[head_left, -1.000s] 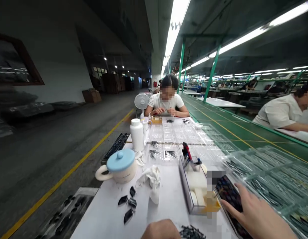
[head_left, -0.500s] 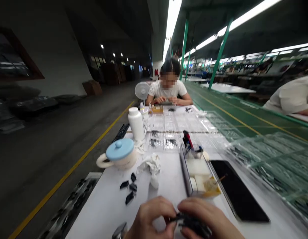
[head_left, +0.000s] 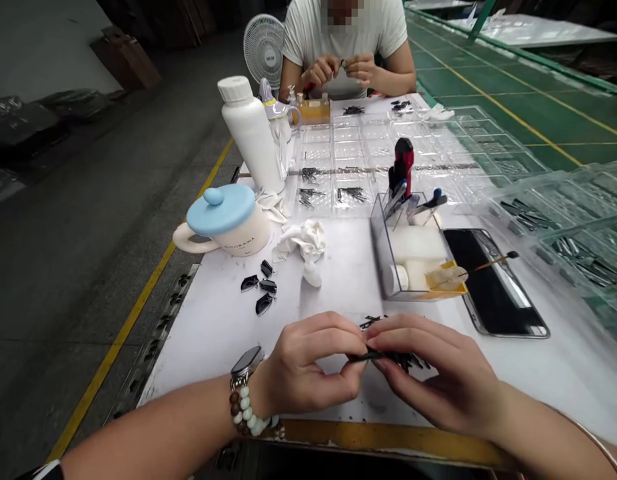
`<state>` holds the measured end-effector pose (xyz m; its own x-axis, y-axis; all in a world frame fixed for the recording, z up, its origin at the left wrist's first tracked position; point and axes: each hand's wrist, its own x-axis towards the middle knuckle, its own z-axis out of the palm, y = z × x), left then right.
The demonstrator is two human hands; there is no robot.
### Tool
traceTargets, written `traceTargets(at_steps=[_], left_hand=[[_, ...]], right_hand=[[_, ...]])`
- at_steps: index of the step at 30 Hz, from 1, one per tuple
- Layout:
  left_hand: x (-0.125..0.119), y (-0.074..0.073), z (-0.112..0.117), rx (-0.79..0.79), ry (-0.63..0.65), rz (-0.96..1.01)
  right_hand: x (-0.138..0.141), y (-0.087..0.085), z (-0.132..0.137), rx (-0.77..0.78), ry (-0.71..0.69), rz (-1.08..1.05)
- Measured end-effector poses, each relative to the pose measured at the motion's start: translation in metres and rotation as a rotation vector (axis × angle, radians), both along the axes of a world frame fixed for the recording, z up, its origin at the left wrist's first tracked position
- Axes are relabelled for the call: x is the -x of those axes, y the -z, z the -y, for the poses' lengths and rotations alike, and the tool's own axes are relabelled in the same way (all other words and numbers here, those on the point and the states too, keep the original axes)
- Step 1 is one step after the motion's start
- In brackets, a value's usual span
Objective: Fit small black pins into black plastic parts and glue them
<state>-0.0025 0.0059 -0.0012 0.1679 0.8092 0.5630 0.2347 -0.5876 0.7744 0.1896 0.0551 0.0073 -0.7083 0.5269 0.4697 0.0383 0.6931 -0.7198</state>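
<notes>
Just above the table's front edge, my left hand (head_left: 316, 363) pinches one end of a thin black strip-like piece (head_left: 363, 357) between thumb and fingers. The fingertips of my right hand (head_left: 436, 373) close on the same piece from the other side, and the two hands almost touch. Partly hidden behind and under my right fingers is a loose pile of slim black pieces (head_left: 411, 362). The exact kind of piece is too small to make out. Several glossy black curved pieces (head_left: 263, 303) lie to the left, apart from my hands.
A clear box (head_left: 381, 267) with pens and white blocks stands ahead, beside a phone (head_left: 503, 287). Crumpled tissue (head_left: 308, 241), a blue-lidded mug (head_left: 243, 233) and a white bottle (head_left: 251, 133) are left. Clear trays (head_left: 358, 137) extend toward a co-worker (head_left: 348, 47) opposite.
My view has tilted down, so the hands, forearms and table edge show more fully. Both hands stay together on the thin black piece.
</notes>
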Motion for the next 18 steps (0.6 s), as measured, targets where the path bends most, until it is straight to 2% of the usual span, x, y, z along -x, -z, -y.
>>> traceTargets(at_steps=[8,15,18], left_hand=[[0.0003,0.0026,0.0005,0.034,-0.012,0.017],[0.001,0.0032,-0.0015,0.139,0.009,0.007],[0.0009,0.0039,-0.003,0.119,0.036,0.007]], right_hand=[[-0.0022,0.0031,-0.0006,0.049,0.024,0.037],[-0.0027,0.0047,-0.0001,0.012,0.009,0.025],[-0.0029,0.0051,0.0,-0.003,-0.011,0.011]])
